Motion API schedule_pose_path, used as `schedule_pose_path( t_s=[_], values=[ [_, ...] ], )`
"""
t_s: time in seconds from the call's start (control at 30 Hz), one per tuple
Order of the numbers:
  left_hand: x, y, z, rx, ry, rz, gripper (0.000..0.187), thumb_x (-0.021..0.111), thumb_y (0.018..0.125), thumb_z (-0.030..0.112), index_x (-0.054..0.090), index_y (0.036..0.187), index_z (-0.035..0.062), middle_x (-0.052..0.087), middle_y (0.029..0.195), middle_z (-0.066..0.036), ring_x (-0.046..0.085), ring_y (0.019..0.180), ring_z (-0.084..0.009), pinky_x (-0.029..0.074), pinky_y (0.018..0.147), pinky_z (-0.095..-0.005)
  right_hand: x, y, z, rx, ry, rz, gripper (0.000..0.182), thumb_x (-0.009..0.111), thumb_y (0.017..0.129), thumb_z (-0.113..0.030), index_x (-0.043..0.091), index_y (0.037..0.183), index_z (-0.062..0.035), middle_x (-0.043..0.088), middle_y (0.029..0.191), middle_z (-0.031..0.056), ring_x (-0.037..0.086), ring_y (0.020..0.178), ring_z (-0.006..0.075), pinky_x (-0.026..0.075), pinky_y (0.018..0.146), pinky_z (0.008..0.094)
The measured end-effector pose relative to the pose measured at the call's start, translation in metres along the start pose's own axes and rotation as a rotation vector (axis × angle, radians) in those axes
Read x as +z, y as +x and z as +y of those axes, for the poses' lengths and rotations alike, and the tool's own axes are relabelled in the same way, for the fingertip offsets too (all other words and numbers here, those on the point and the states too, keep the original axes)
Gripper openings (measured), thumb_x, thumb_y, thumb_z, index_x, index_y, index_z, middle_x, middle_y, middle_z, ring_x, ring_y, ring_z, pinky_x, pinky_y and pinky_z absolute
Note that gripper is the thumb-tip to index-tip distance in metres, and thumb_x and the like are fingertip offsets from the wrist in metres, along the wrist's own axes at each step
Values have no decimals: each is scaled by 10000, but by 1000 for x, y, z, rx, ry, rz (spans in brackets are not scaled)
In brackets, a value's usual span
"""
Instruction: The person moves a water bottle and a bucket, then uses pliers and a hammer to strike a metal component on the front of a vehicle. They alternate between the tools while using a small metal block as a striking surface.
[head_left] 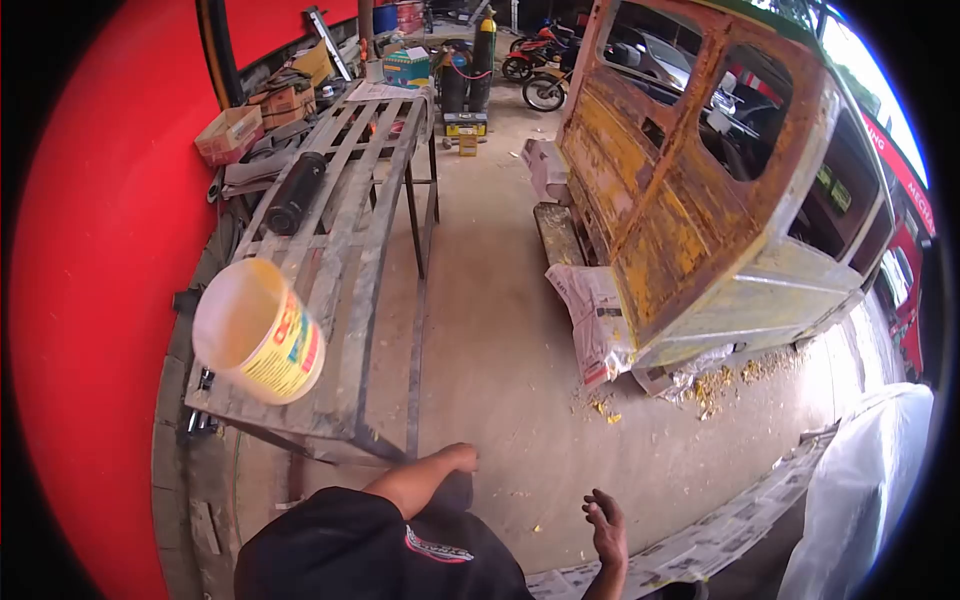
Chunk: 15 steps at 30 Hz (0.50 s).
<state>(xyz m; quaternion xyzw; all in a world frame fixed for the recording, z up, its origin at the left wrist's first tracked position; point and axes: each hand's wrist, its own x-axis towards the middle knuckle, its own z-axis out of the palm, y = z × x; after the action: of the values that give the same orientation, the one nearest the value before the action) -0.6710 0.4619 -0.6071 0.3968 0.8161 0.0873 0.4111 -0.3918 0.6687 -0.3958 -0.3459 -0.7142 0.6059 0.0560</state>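
My left hand hangs low near the front corner of the slatted metal table, touching nothing that I can see; its fingers are mostly hidden. To the right, my right hand is raised over the floor with loosely bent fingers apart and nothing in them. A translucent plastic bucket with a yellow label stands on the near end of the table. Farther along the slats lies a black cylinder, perhaps a bottle or speaker.
A rusty yellow vehicle body stands at the right, with paper and yellow flakes below it. Plastic sheeting is at the near right. Gas cylinders and motorcycles stand at the back. A red wall borders the left.
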Motion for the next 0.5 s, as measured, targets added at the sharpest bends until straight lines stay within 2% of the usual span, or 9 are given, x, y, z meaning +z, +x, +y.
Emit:
schedule_pose_path(
  t_s=[0.1, 0.17, 0.27, 0.3, 0.37, 0.43, 0.5],
  values=[
    [-31, 77, -19, -48, -48, -1, 403, 607, 771, 290, 679, 1050, 9, 649, 1111, -187, 625, 1033, -332, 485, 902, -418, 7, 82, 26, 132, -46, -94, 509, 567, 937, -290, 465, 1325, 22, 601, 1204, 161, 609, 1042, 236, 490, 855, 347],
    [-64, 122, -27, -67, -52, 9, 397, 618, 768, 297, 685, 1009, -12, 653, 1083, -201, 635, 1004, -337, 495, 876, -419, 20, 124, 44, 285, 232, -67, 498, 545, 945, -308, 477, 1320, 11, 603, 1196, 164, 613, 1041, 247, 497, 844, 347],
    [-132, 185, -58, -51, -110, 23, 381, 622, 770, 299, 693, 1001, 4, 654, 1072, -205, 636, 999, -338, 497, 871, -427, 31, 177, 99, 550, 454, 109, 463, 549, 932, -305, 522, 1281, -1, 608, 1178, 161, 624, 996, 247, 497, 824, 365],
    [-142, 191, -62, -76, -149, 32, 376, 624, 769, 299, 696, 998, 10, 655, 1070, -205, 635, 1000, -339, 496, 872, -430, 29, 191, 109, 611, 446, 120, 459, 553, 929, -303, 527, 1274, -1, 611, 1169, 160, 625, 992, 249, 498, 822, 368],
    [-223, 203, -75, -103, -110, 10, 383, 622, 772, 297, 686, 1037, 27, 654, 1073, -201, 630, 1015, -339, 494, 876, -433, 34, 233, 120, 730, 439, 111, 452, 561, 922, -301, 536, 1259, 0, 616, 1152, 156, 627, 983, 251, 501, 817, 373],
    [-270, 224, -104, -116, -161, 165, 425, 634, 781, 326, 664, 1089, 34, 653, 1073, -201, 624, 1027, -341, 492, 878, -428, 32, 271, 117, 793, 398, 88, 445, 569, 915, -298, 544, 1244, 0, 620, 1136, 153, 629, 974, 253, 504, 812, 378],
    [-319, 244, -132, -190, -164, 170, 450, 639, 790, 351, 649, 1125, 51, 650, 1098, -186, 611, 1057, -338, 478, 912, -414, 31, 317, 116, 834, 350, 41, 438, 577, 908, -295, 553, 1230, 1, 625, 1119, 149, 632, 965, 255, 507, 807, 383]
  ],
)
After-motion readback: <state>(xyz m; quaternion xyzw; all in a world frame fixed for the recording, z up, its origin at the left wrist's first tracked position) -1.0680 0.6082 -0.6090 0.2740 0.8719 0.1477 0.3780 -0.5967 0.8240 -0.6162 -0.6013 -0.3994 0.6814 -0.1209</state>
